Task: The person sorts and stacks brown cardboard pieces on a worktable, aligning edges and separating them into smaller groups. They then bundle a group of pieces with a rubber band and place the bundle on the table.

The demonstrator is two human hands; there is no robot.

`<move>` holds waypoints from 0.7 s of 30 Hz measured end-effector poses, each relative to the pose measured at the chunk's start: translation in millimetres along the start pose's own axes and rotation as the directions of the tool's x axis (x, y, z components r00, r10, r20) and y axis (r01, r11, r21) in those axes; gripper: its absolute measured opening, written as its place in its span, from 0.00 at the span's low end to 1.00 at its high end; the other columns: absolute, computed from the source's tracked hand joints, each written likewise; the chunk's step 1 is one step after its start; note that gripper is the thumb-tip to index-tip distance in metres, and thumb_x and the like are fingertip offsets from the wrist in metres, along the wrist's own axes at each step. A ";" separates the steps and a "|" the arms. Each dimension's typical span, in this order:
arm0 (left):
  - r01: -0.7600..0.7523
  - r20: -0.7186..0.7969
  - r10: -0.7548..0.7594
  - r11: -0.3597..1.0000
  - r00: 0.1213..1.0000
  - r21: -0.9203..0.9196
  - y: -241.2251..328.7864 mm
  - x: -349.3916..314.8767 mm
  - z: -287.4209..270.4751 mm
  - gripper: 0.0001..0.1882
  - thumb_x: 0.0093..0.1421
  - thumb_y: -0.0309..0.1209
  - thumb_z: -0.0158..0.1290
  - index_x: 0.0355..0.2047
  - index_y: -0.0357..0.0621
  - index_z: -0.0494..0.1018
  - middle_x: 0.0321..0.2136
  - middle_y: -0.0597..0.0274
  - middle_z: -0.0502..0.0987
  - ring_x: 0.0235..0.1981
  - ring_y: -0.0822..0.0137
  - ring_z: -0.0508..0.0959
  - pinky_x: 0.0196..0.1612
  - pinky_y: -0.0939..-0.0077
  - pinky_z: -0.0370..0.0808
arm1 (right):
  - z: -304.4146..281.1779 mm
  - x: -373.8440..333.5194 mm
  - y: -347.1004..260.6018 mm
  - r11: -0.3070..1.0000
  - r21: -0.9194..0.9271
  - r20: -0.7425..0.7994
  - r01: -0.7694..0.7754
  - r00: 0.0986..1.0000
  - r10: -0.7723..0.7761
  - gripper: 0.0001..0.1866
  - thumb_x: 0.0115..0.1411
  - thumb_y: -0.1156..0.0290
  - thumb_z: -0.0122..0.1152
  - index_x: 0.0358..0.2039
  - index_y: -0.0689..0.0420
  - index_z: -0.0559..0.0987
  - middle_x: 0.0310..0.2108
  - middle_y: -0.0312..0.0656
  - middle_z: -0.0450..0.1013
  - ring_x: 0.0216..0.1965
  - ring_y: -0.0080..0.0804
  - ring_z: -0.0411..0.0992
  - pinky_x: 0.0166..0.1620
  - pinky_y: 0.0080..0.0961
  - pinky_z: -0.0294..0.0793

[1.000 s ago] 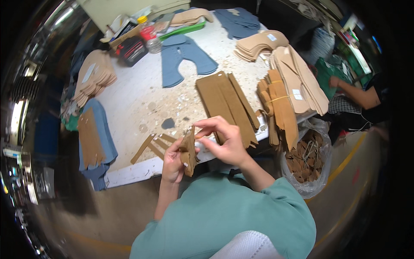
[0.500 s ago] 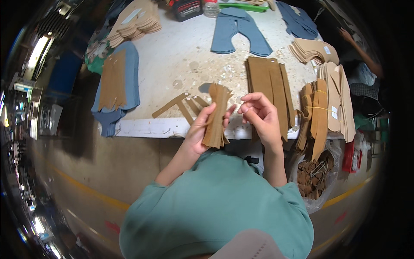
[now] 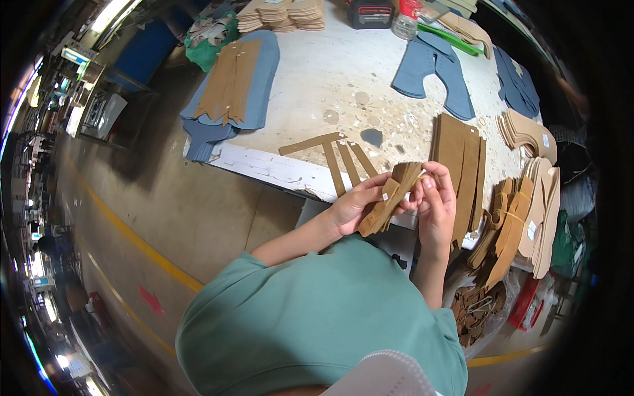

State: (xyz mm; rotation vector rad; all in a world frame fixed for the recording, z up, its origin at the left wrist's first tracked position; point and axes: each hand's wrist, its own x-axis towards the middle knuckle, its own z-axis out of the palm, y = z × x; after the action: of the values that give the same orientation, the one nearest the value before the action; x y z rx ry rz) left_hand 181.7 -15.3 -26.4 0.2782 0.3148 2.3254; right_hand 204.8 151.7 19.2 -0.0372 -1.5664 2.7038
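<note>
My left hand [image 3: 356, 210] is closed round a bundle of brown strips [image 3: 384, 206], held tilted just off the table's front edge. A small white tag shows on the bundle. My right hand [image 3: 437, 201] is closed in a pinch against the bundle's upper right side. A thin yellowish bit shows between its fingertips, too small to name. On the table behind my left hand lie several loose brown strips [image 3: 343, 158]. Close by my right hand is a stack of long brown pieces [image 3: 456, 155].
Right of the stack, banded brown pieces [image 3: 508, 224] and beige pieces [image 3: 541, 218] overhang the table's [image 3: 317, 99] edge. Below hangs a clear bag of brown scraps [image 3: 475, 310]. Blue pieces [image 3: 264, 72] lie left, more blue pieces [image 3: 432, 69] farther back. A bottle [image 3: 405, 21] stands behind.
The view has turned, so the table appears tilted. My right hand has come from apart to the bundle's upper side. The bundle now leans to the right in my left hand.
</note>
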 end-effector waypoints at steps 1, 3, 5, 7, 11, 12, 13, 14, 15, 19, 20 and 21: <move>0.014 -0.010 -0.014 0.999 1.000 0.048 0.4 -0.3 1.2 0.30 0.61 0.40 0.57 0.57 0.35 0.63 0.46 0.53 0.75 0.45 0.65 0.79 0.51 0.72 0.77 | 0.1 -0.1 0.8 0.998 0.051 -0.010 -0.021 1.000 0.022 0.14 0.67 0.73 0.51 0.52 0.60 0.68 0.23 0.32 0.66 0.23 0.14 0.64 0.29 0.11 0.66; 0.038 -0.006 -0.038 0.990 0.999 0.138 0.5 -0.3 3.9 0.39 0.56 0.49 0.61 0.58 0.33 0.62 0.46 0.52 0.75 0.44 0.64 0.79 0.50 0.73 0.78 | -0.5 0.1 2.0 0.997 0.062 -0.029 -0.039 0.999 0.041 0.15 0.67 0.73 0.51 0.53 0.59 0.67 0.23 0.30 0.65 0.23 0.13 0.64 0.28 0.10 0.66; 0.032 -0.075 -0.011 0.961 0.997 0.276 -1.1 -0.8 6.5 0.35 0.58 0.43 0.60 0.58 0.32 0.64 0.46 0.54 0.75 0.45 0.65 0.79 0.51 0.72 0.77 | -0.4 0.2 4.3 0.998 0.063 -0.056 -0.027 0.998 0.030 0.15 0.67 0.73 0.51 0.52 0.59 0.67 0.25 0.30 0.65 0.22 0.13 0.63 0.28 0.10 0.65; -0.045 -0.053 0.074 0.907 0.996 0.418 -5.1 -1.6 8.5 0.28 0.62 0.35 0.57 0.58 0.33 0.65 0.46 0.57 0.75 0.46 0.67 0.78 0.52 0.74 0.76 | 0.0 0.1 5.9 0.996 -0.085 -0.010 0.023 1.000 -0.024 0.14 0.67 0.73 0.49 0.53 0.59 0.68 0.28 0.30 0.65 0.24 0.12 0.62 0.28 0.10 0.62; -0.023 -0.103 0.061 0.940 0.993 0.340 -6.8 -4.4 7.8 0.25 0.63 0.28 0.54 0.58 0.32 0.66 0.52 0.55 0.74 0.45 0.67 0.78 0.53 0.73 0.75 | 3.8 -2.7 8.7 0.904 -0.397 -0.039 0.162 0.981 -0.192 0.17 0.65 0.79 0.43 0.54 0.59 0.70 0.30 0.30 0.62 0.27 0.12 0.60 0.29 0.12 0.60; 0.018 -0.184 0.061 0.918 0.981 0.397 -6.9 -4.2 7.4 0.30 0.61 0.34 0.58 0.59 0.29 0.64 0.51 0.52 0.74 0.45 0.66 0.79 0.52 0.71 0.75 | 4.1 -3.5 7.7 0.874 -0.447 -0.018 0.191 0.975 -0.223 0.18 0.65 0.79 0.43 0.54 0.59 0.69 0.30 0.30 0.62 0.26 0.12 0.60 0.28 0.12 0.60; -0.022 -0.134 0.084 0.910 0.987 0.414 -6.0 -4.7 6.9 0.28 0.61 0.31 0.57 0.58 0.30 0.65 0.51 0.52 0.73 0.45 0.66 0.79 0.51 0.72 0.75 | 4.4 -3.9 6.8 0.840 -0.493 0.008 0.224 0.967 -0.253 0.18 0.65 0.79 0.42 0.55 0.59 0.69 0.30 0.30 0.62 0.26 0.13 0.60 0.28 0.11 0.60; -0.051 -0.106 0.108 0.896 0.989 0.441 -6.0 -3.9 6.8 0.27 0.61 0.30 0.58 0.58 0.31 0.66 0.52 0.53 0.73 0.45 0.66 0.79 0.51 0.72 0.75 | 5.5 -4.6 7.2 0.849 -0.485 -0.010 0.209 0.970 -0.244 0.18 0.65 0.79 0.42 0.55 0.59 0.69 0.29 0.30 0.62 0.26 0.13 0.61 0.28 0.11 0.61; -0.091 -0.073 0.140 0.882 0.988 0.462 -5.6 -3.0 6.7 0.26 0.61 0.29 0.58 0.57 0.31 0.67 0.53 0.53 0.73 0.45 0.66 0.79 0.51 0.73 0.75 | 6.2 -3.4 7.6 0.857 -0.485 -0.033 0.173 0.976 -0.215 0.18 0.66 0.78 0.43 0.56 0.59 0.68 0.28 0.30 0.62 0.25 0.12 0.61 0.27 0.11 0.61; -0.071 -0.055 0.106 0.892 0.993 0.447 3.5 -4.3 4.6 0.28 0.58 0.33 0.62 0.56 0.31 0.69 0.49 0.55 0.75 0.44 0.68 0.79 0.49 0.76 0.75 | 7.9 -3.0 8.8 0.928 -0.340 -0.036 0.154 0.984 -0.176 0.17 0.68 0.74 0.46 0.57 0.60 0.68 0.25 0.30 0.63 0.20 0.12 0.59 0.22 0.11 0.57; 0.006 -0.041 0.011 0.919 0.999 0.395 8.5 -6.0 2.8 0.30 0.56 0.38 0.63 0.54 0.31 0.70 0.43 0.56 0.79 0.39 0.70 0.80 0.45 0.78 0.75 | 7.1 -1.4 8.5 0.941 -0.305 -0.061 0.144 0.984 -0.170 0.17 0.68 0.73 0.46 0.56 0.61 0.68 0.24 0.29 0.63 0.19 0.11 0.57 0.22 0.11 0.55; 0.024 0.021 -0.034 0.930 0.999 0.366 10.3 -6.2 2.2 0.27 0.58 0.37 0.62 0.52 0.32 0.71 0.39 0.56 0.79 0.38 0.70 0.80 0.44 0.79 0.76 | 5.8 0.6 7.8 0.952 -0.270 -0.030 0.146 0.987 -0.160 0.17 0.68 0.73 0.46 0.56 0.61 0.67 0.22 0.29 0.62 0.18 0.11 0.56 0.21 0.11 0.54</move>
State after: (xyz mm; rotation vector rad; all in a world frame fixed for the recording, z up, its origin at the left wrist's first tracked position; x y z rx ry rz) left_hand 179.8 -26.4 -21.8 0.4825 0.7370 2.2204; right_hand 204.0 142.8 15.3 0.0108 -1.8243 2.3414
